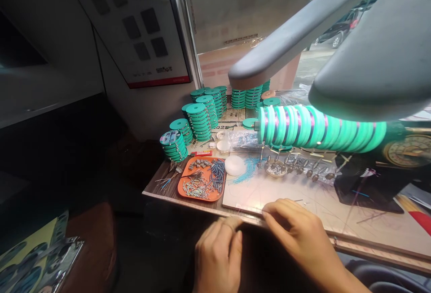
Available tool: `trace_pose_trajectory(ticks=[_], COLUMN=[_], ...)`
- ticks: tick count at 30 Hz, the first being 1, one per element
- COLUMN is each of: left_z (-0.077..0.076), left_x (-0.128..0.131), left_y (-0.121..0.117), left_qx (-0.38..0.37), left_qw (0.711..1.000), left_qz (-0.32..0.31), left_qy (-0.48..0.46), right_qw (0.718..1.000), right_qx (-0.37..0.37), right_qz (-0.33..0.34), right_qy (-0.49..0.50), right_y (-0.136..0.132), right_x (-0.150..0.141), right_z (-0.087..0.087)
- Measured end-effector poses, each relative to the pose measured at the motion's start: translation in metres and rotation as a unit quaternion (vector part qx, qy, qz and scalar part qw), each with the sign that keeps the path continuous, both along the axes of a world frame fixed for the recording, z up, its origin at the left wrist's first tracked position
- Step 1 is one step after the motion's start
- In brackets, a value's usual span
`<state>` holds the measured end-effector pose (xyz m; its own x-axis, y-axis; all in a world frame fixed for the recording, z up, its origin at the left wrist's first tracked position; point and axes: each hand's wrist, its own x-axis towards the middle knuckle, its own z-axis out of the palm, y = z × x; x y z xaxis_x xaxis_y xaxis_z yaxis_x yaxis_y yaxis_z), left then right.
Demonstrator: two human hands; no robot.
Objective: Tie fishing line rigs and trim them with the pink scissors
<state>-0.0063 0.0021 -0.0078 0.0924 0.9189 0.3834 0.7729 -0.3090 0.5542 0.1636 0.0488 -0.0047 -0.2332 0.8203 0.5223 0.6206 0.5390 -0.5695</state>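
Observation:
My left hand (219,253) is just below the table's front edge, fingers curled and tips close together; what they pinch, if anything, is too fine to make out. My right hand (298,233) rests by the edge of the pale board (249,194), thumb and fingers bent toward each other; anything between them cannot be made out. Left of the board, an orange tray (180,190) holds small dark and pale pieces and metal weights. Beyond my hands hangs a row of green spools (303,127) on a rod, with small spring-like rigs (314,167) dangling from it.
Stacks of green spools (198,122) stand at the back left. A white round lid (235,166), blue strands (248,170) and a small dish of tiny parts (276,168) lie on the board. A grey lamp (373,59) hangs low on the right. A black stand (367,192) sits beneath.

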Motion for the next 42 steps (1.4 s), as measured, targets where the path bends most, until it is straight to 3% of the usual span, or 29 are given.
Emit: trace_pose_trajectory(ticks=[5, 13, 21, 32, 37, 42], left_z=[-0.015, -0.006, -0.015, -0.025, -0.027, -0.029], left_x=[0.008, 0.001, 0.008, 0.016, 0.015, 0.013], left_y=[-0.006, 0.006, 0.000, -0.004, -0.005, -0.003], left_qx=[-0.060, -0.116, -0.046, -0.045, -0.050, -0.040], left_qw=[0.990, 0.977, 0.981, 0.960, 0.951, 0.939], left_qz=[-0.041, 0.054, -0.002, 0.025, 0.044, 0.049], left_qy=[0.119, 0.170, 0.189, 0.276, 0.302, 0.338], right_qw=[0.999, 0.996, 0.995, 0.995, 0.994, 0.988], right_qx=[-0.005, 0.005, -0.005, -0.009, -0.051, -0.057], right_qz=[-0.014, -0.034, -0.040, -0.038, -0.024, 0.018], right_qy=[-0.050, -0.084, -0.088, -0.088, -0.092, -0.140], right_y=[0.006, 0.006, 0.007, 0.007, 0.008, 0.011], right_x=[-0.010, -0.015, -0.017, -0.016, -0.016, 0.002], right_z=[-0.009, -0.011, -0.013, -0.013, -0.013, -0.008])
